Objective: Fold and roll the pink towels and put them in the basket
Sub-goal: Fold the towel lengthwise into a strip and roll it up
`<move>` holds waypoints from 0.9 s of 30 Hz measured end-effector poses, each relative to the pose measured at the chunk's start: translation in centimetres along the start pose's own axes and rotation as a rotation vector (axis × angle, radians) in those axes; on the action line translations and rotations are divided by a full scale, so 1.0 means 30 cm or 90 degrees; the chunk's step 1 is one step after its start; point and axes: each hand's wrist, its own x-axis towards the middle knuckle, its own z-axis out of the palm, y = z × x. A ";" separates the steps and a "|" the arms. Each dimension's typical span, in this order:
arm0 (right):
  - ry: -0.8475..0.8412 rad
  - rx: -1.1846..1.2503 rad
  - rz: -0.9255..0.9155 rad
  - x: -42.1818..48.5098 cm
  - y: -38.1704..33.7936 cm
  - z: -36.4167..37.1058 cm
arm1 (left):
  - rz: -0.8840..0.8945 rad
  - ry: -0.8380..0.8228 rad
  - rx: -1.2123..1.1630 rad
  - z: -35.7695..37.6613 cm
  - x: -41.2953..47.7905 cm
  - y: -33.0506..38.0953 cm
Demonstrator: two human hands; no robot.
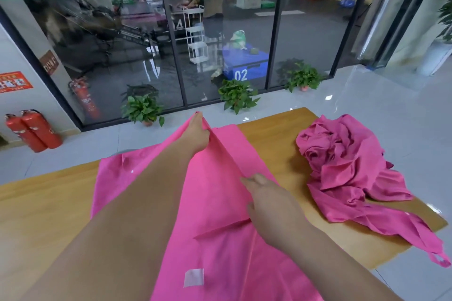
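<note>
A bright pink towel lies spread over the wooden table, with a white label near its front. My left hand reaches to the far edge and pinches a raised fold of the towel there. My right hand pinches the same fold's edge nearer to me, toward the right. A crumpled heap of darker pink towels sits on the table's right end, one strip hanging over the edge. No basket is in view.
Beyond the table's far edge is a pale tiled floor with three potted plants along a glass wall. Red fire extinguishers stand at the left wall. Bare wood shows on the table's left side.
</note>
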 end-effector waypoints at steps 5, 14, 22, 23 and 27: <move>-0.051 0.033 -0.037 0.061 0.249 0.011 | -0.002 0.016 0.046 0.191 0.075 0.091; -0.130 0.120 0.050 0.252 0.783 0.246 | 0.020 -0.082 0.153 0.628 0.185 0.138; -0.193 0.080 0.102 0.175 0.946 0.447 | 0.052 -0.098 0.281 0.963 -0.255 -0.039; -0.181 0.079 0.095 0.156 0.939 0.451 | 0.064 -0.096 0.296 0.970 -0.305 -0.069; -0.178 0.050 0.093 0.101 0.886 0.473 | 0.062 -0.078 0.312 0.944 -0.472 -0.123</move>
